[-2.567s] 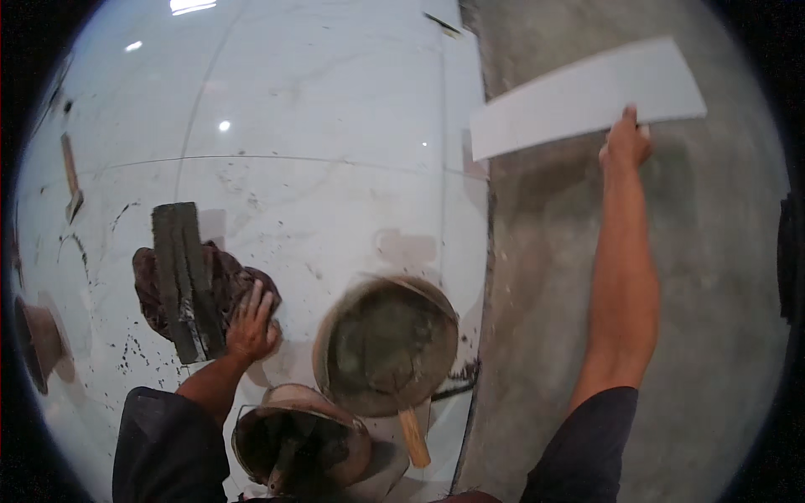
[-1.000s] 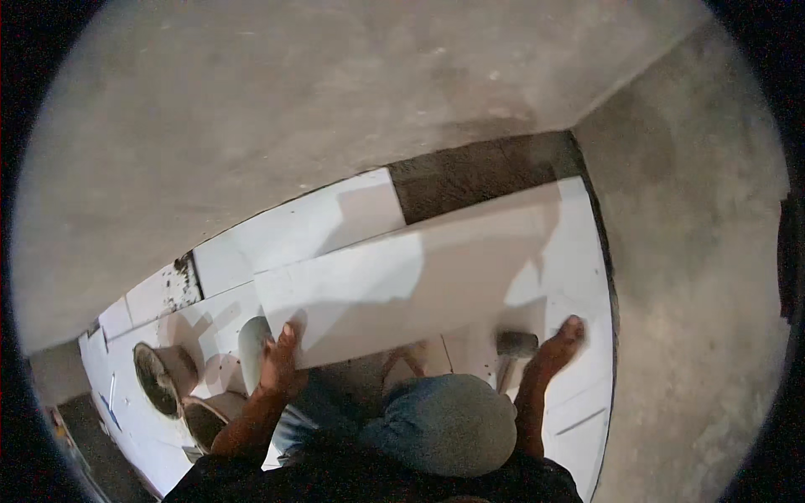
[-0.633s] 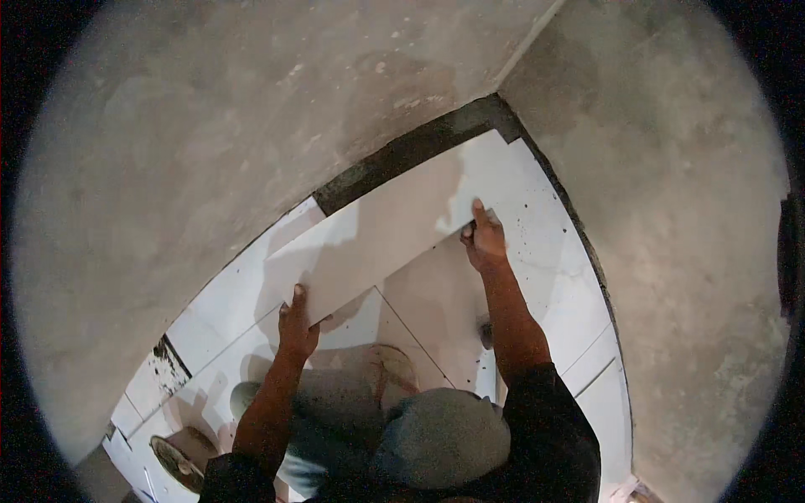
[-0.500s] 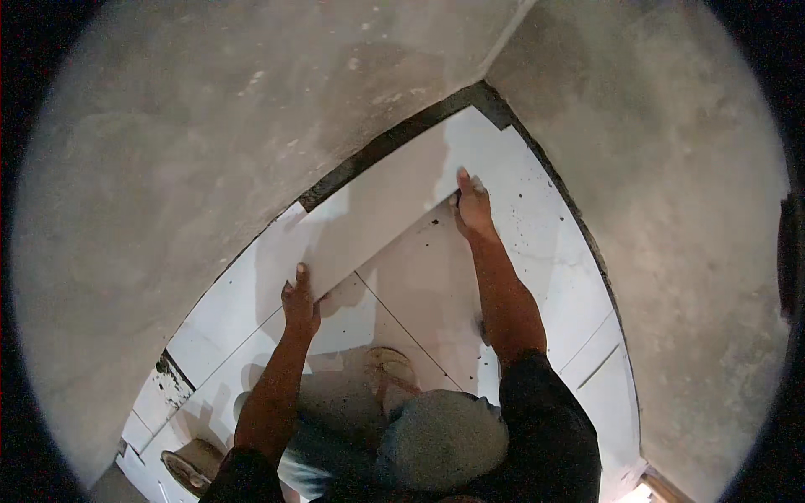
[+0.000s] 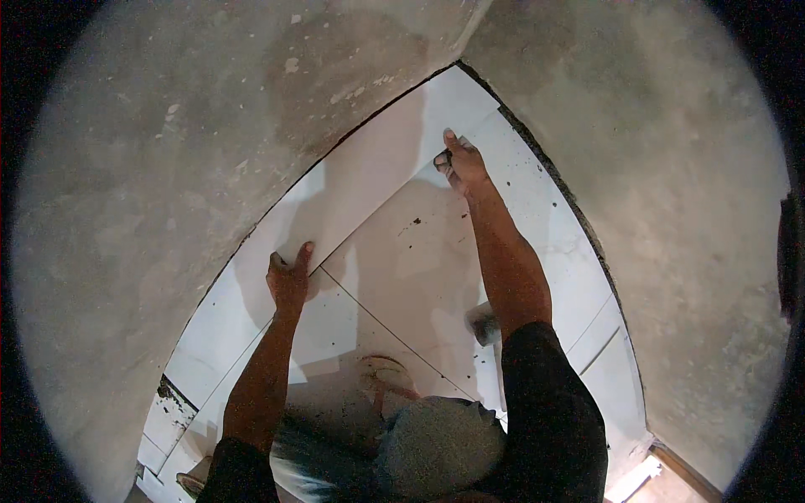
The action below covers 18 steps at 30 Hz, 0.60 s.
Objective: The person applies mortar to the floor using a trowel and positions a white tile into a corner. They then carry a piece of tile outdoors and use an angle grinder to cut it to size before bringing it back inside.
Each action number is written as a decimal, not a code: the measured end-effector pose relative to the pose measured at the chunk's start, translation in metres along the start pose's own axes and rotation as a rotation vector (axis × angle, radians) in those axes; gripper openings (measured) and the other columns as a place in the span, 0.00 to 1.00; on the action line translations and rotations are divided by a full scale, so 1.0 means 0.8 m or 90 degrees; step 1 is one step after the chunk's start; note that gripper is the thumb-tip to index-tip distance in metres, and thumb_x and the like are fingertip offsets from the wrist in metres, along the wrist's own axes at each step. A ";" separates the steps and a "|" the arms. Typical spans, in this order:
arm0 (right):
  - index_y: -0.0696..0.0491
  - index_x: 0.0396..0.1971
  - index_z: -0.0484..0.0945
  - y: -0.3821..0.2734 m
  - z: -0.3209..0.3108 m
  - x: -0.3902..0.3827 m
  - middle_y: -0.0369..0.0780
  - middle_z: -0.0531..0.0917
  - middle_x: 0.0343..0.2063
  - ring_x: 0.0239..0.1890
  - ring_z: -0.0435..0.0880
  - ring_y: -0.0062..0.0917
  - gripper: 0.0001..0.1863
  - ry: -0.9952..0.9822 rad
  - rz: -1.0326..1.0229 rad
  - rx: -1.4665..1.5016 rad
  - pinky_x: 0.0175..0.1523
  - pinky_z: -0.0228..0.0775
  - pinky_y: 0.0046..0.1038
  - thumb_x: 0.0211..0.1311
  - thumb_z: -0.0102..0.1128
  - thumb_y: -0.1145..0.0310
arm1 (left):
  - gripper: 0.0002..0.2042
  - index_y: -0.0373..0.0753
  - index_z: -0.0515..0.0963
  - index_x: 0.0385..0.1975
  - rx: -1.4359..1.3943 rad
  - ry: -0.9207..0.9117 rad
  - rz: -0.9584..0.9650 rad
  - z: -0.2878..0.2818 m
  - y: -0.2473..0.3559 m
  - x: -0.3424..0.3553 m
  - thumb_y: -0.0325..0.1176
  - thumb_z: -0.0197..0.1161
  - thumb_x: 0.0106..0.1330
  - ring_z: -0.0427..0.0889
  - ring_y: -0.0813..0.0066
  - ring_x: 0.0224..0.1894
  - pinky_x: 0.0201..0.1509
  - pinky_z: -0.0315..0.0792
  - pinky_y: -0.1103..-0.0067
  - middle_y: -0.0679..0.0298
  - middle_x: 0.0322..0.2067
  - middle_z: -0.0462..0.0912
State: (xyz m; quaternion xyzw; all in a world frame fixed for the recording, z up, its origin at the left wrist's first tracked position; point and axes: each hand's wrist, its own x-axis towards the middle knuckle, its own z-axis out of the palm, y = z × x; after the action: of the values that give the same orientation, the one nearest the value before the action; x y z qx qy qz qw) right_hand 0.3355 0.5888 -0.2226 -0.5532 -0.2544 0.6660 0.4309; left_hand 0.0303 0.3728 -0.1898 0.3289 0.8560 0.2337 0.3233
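Observation:
A long white floor tile [image 5: 369, 163] lies along the base of the left wall, its far end in the corner. My left hand [image 5: 289, 281] is at its near left end, thumb on top by the edge. Farther up, my right hand [image 5: 465, 168] grips the same tile's near edge, thumb over the top and fingers curled at the rim. Whether fingertips reach under the tile is hidden. Laid white tiles [image 5: 402, 277] with thin dark joints spread between my arms, with dark crumbs scattered on them.
Bare grey walls [image 5: 193, 151] meet at the far corner. A dark gap [image 5: 545, 151] runs along the right wall. Beside my right forearm lies a grey rounded object [image 5: 484, 324]. A round container [image 5: 193, 482] is partly hidden at lower left. My sandalled foot [image 5: 390, 377] rests on the tiles.
The long tile has moved toward the left wall and the corner, covering the wide dark strip that showed there. Both hands have moved along with it.

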 end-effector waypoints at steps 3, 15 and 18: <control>0.53 0.33 0.69 -0.002 0.000 0.009 0.36 0.72 0.18 0.18 0.74 0.23 0.18 0.018 0.024 0.002 0.25 0.69 0.24 0.61 0.60 0.54 | 0.34 0.30 0.73 0.31 0.066 0.057 0.045 0.004 -0.005 0.005 0.63 0.67 0.48 0.81 0.50 0.32 0.39 0.73 0.63 0.49 0.27 0.81; 0.54 0.26 0.70 -0.060 0.002 0.021 0.39 0.77 0.18 0.16 0.75 0.25 0.24 -0.003 0.201 -0.376 0.19 0.68 0.26 0.63 0.53 0.45 | 0.33 0.34 0.75 0.25 0.206 -0.003 0.062 -0.007 0.005 0.013 0.67 0.64 0.48 0.81 0.52 0.31 0.39 0.73 0.63 0.51 0.24 0.81; 0.52 0.20 0.69 -0.061 0.008 0.019 0.37 0.75 0.14 0.14 0.73 0.23 0.24 -0.006 0.180 -0.463 0.18 0.63 0.26 0.63 0.53 0.45 | 0.35 0.34 0.76 0.27 0.253 -0.031 0.057 -0.010 0.006 0.017 0.68 0.63 0.47 0.82 0.52 0.32 0.40 0.74 0.63 0.51 0.25 0.81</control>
State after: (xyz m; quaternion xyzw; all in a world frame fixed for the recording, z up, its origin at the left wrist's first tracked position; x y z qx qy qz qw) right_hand 0.3436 0.6270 -0.1894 -0.6962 -0.3972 0.5878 0.1098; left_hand 0.0184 0.3844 -0.1868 0.4294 0.8617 0.0660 0.2623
